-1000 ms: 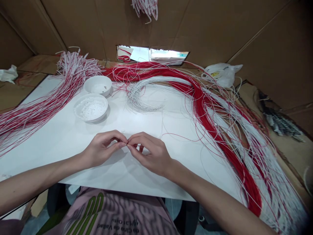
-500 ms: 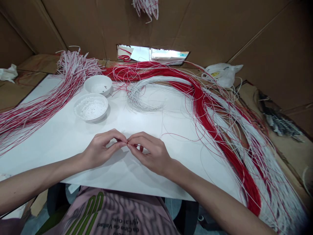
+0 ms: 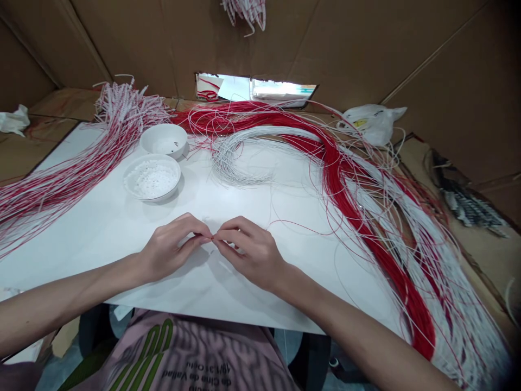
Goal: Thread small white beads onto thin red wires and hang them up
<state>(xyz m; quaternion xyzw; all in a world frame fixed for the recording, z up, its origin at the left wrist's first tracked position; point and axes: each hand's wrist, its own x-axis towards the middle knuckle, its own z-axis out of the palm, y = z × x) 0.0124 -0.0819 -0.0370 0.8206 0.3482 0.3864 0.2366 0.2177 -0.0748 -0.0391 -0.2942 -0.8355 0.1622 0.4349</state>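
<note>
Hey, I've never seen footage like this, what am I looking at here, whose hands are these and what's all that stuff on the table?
This is one picture from a camera worn on a person's head, looking down at their own two bare hands. No machine is involved. The left hand and the right hand meet fingertip to fingertip over a white table, pinching the end of a thin red wire between them. What sits at the tip is too small to tell. Behind the hands stand two white bowls: the nearer bowl holds small white pieces, the farther bowl is almost bare. A thick bundle of red wires curves down the right side, mixed red and white strands lie on the left. Cardboard walls surround the table.
</note>
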